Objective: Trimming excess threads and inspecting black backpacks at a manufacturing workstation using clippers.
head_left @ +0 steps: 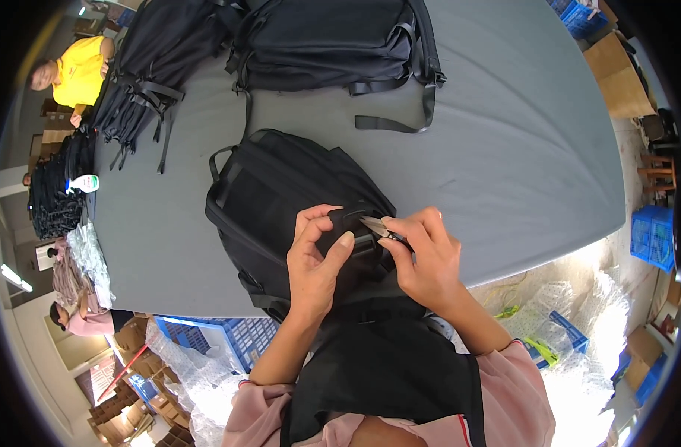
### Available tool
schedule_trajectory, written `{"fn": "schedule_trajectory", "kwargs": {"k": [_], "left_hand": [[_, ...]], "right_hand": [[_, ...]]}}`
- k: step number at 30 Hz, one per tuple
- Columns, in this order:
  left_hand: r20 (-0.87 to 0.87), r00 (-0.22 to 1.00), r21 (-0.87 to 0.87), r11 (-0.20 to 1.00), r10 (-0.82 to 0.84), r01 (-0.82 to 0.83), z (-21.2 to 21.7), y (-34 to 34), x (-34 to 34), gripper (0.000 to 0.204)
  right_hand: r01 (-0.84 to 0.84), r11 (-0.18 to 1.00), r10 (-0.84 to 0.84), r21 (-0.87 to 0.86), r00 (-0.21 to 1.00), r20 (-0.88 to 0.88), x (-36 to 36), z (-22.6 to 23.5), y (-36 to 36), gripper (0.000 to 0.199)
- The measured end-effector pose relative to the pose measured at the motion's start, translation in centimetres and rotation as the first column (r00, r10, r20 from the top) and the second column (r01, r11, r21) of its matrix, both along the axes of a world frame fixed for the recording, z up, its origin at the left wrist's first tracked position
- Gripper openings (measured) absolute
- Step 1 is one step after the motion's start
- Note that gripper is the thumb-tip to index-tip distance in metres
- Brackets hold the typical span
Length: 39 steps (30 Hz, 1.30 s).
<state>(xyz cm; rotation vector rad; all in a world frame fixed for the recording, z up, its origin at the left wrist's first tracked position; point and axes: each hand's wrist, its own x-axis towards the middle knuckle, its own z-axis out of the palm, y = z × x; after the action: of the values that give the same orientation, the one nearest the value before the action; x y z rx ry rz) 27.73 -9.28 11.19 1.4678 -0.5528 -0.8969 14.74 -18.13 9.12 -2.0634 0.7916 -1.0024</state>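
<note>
A black backpack [281, 175] lies on the grey-covered table close to me. My left hand [316, 257] pinches a piece of its black strap [346, 220] between thumb and fingers, lifted near the pack's right side. In my right hand [430, 257] is a pair of small metal thread snips [375, 224]. Their blades point left and meet the strap beside my left fingertips. Whether the blades touch a thread is too small to tell. A dark buckle-like piece lies just below the strap, partly covered by my hands.
More black backpacks [325, 52] are piled along the far edge of the grey table [504, 149]. A spray bottle [85, 183] stands at the left. Blue crates [244, 339] and bubble wrap [594, 320] lie below the table. Other people, one in a yellow shirt [80, 71], are at the left.
</note>
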Motion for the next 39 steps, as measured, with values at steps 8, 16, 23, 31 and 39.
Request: {"fn": "schedule_trajectory", "kwargs": {"k": [8, 16, 23, 31, 39], "left_hand": [[-0.121, 0.993, 0.020, 1.000, -0.002, 0.005, 0.3, 0.1, 0.4, 0.012], [-0.135, 0.990, 0.034, 0.999, -0.025, 0.030, 0.7, 0.1, 0.9, 0.012], [-0.166, 0.985, 0.046, 0.997, -0.055, 0.064, 0.8, 0.4, 1.3, 0.013], [-0.185, 0.981, 0.033, 0.997, -0.065, 0.072, 0.7, 0.4, 1.4, 0.013], [-0.197, 0.978, 0.031, 0.997, -0.063, 0.071, 0.7, 0.3, 1.4, 0.012]], "right_hand": [[-0.067, 0.994, 0.057, 0.081, 0.991, 0.122, 0.0, -0.7, 0.0, 0.022], [-0.105, 0.941, 0.092, -0.322, 0.994, -0.055, -0.4, 0.2, -2.4, 0.022], [-0.245, 0.865, 0.202, -0.437, 0.969, -0.144, -0.6, 0.8, -3.7, 0.028], [-0.242, 0.910, 0.236, -0.336, 0.970, -0.058, -0.3, 0.1, -3.5, 0.024], [-0.231, 0.932, 0.237, -0.279, 0.971, -0.009, -0.1, -0.6, -3.2, 0.026]]}}
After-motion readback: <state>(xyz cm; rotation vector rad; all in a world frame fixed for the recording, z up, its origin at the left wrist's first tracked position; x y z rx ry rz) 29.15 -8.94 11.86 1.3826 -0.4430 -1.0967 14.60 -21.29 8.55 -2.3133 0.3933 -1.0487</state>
